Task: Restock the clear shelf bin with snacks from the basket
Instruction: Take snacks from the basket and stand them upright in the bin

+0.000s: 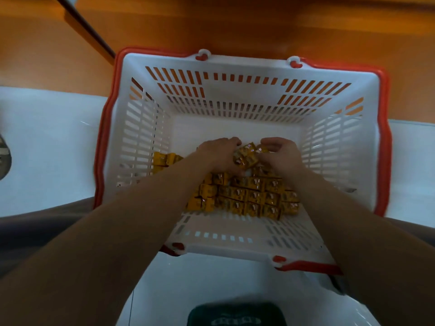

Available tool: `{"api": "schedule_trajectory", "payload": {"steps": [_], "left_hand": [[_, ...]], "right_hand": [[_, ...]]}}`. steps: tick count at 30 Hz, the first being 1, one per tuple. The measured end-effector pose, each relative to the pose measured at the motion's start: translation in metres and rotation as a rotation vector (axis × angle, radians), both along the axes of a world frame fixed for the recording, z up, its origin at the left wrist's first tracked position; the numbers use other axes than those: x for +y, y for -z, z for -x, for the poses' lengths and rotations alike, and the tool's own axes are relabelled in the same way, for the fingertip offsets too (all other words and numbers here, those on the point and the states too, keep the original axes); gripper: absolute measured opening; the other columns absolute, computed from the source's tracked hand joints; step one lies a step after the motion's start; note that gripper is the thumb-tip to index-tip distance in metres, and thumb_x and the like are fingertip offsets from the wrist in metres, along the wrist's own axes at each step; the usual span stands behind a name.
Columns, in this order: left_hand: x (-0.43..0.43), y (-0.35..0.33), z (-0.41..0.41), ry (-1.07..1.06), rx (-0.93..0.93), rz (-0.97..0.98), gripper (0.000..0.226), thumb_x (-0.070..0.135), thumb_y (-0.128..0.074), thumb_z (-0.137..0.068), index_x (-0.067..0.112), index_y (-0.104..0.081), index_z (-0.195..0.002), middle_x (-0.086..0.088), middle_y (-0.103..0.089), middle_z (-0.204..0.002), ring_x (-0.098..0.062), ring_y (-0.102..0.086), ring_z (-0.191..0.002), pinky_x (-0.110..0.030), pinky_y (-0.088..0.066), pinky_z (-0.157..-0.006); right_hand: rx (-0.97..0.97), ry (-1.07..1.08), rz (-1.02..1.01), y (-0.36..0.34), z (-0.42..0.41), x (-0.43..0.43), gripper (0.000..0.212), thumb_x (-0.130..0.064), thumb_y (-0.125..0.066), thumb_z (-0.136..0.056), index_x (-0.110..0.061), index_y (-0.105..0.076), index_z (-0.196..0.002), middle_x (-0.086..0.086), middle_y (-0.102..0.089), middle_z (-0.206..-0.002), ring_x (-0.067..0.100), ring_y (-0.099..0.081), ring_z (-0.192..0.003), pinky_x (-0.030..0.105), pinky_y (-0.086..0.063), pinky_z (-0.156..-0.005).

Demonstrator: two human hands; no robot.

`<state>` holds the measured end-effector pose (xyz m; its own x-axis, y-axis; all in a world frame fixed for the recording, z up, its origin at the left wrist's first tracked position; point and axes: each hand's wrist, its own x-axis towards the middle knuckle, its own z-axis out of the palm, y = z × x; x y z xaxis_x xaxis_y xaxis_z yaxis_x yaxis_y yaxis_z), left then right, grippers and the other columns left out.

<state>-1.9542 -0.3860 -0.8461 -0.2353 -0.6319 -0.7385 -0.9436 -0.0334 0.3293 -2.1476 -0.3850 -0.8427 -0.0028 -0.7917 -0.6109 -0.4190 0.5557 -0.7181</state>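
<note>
A white slotted basket [235,67] with a red rim stands in front of me. Several yellow snack packets [254,198] lie in rows on its near floor, with a few more at the left wall. Both arms reach down into it. My left hand [219,154] and my right hand [280,154] curl round a small bunch of yellow snack packets [246,156] held between them, just above the pile. The clear shelf bin is not in view.
The basket sits on a white surface [47,142] against an orange-brown wooden panel [235,22]. A dark green object [235,314] shows at the bottom edge. A round metal item [3,156] sits at the far left.
</note>
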Motion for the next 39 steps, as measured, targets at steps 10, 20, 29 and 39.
{"api": "schedule_trajectory", "payload": {"steps": [10,20,29,39], "left_hand": [[0.002,-0.003,-0.003,-0.218,0.099,-0.026,0.088,0.057,-0.085,-0.069,0.023,-0.044,-0.138,0.0,-0.058,-0.117,-0.021,-0.054,-0.098,-0.036,-0.045,-0.077],[0.01,-0.015,-0.027,-0.747,0.298,0.073,0.077,0.042,-0.087,-0.072,0.02,-0.043,-0.132,0.001,-0.062,-0.102,-0.015,-0.063,-0.087,-0.036,-0.059,-0.067],[0.013,-0.033,-0.035,-0.921,0.343,0.081,0.091,0.044,-0.091,-0.072,0.019,-0.039,-0.142,0.003,-0.054,-0.113,-0.015,-0.057,-0.094,-0.02,-0.044,-0.063],[0.014,-0.108,-0.03,-0.96,0.409,0.091,0.067,0.056,-0.086,-0.074,0.026,-0.046,-0.119,0.009,-0.061,-0.101,-0.008,-0.062,-0.086,-0.027,-0.053,-0.061]], "right_hand": [[-0.13,0.102,0.065,-0.018,0.0,-0.003,0.017,-0.024,-0.066,-0.095,-0.021,-0.071,-0.111,-0.001,-0.071,-0.098,0.017,-0.069,-0.085,0.032,-0.057,-0.069],[0.352,-0.82,-0.145,-0.025,-0.027,0.005,0.035,-0.042,-0.068,-0.088,-0.01,-0.058,-0.077,0.004,-0.059,-0.077,0.024,-0.061,-0.076,0.03,-0.039,-0.057],[0.436,-1.045,-0.122,-0.033,-0.027,0.006,0.054,-0.034,-0.079,-0.076,-0.018,-0.052,-0.119,0.002,-0.054,-0.111,0.022,-0.052,-0.098,0.034,-0.044,-0.079],[-0.082,-0.225,-0.136,-0.091,-0.006,0.0,0.028,-0.011,-0.083,-0.077,-0.004,-0.067,-0.098,0.013,-0.071,-0.087,0.024,-0.072,-0.074,0.033,-0.055,-0.06]]}}
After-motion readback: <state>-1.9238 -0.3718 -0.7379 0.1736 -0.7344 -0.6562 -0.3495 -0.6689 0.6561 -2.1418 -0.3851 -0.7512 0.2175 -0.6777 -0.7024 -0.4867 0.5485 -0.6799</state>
